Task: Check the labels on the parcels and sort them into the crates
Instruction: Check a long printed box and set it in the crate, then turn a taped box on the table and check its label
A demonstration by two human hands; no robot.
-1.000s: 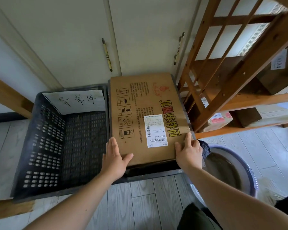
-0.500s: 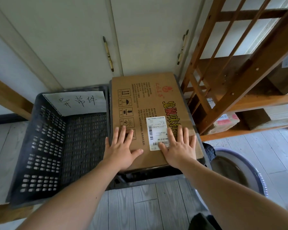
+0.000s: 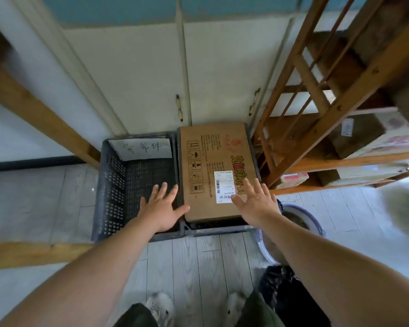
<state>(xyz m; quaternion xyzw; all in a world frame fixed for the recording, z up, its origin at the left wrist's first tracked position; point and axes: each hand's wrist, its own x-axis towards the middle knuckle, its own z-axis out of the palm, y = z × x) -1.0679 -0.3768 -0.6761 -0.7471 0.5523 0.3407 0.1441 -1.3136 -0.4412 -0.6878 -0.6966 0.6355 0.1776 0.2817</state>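
The flat brown cardboard parcel (image 3: 210,161) lies printed face up across the top of a second dark crate (image 3: 219,230). It covers that crate almost wholly, so only the near rim shows. A white shipping label (image 3: 224,187) with barcodes sits on the parcel's near right part, beside red and yellow lettering and a column of black handling symbols.

The right hand (image 3: 257,205) is spread open with straight fingers over the parcel's near right corner, its thumb by the label's near edge. It grips nothing, and whether the palm touches the cardboard cannot be told. The left hand (image 3: 162,208) is likewise open with fingers fanned. It hovers over the near right corner of the dark perforated plastic crate (image 3: 111,185) that stands just left of the parcel. Its thumb points toward the parcel's near left corner, and it holds nothing.

A white paper sign (image 3: 143,148) with handwritten characters leans inside that crate's far wall. Both crates stand on the grey plank floor (image 3: 198,267) against cream cupboard doors (image 3: 137,79) with slim handles.

To the right rises a wooden slatted rack (image 3: 316,114), with more boxes (image 3: 292,179) on its low shelf. A round blue-rimmed basin (image 3: 302,221) sits near the right forearm. White shoes (image 3: 159,305) show at the near edge.
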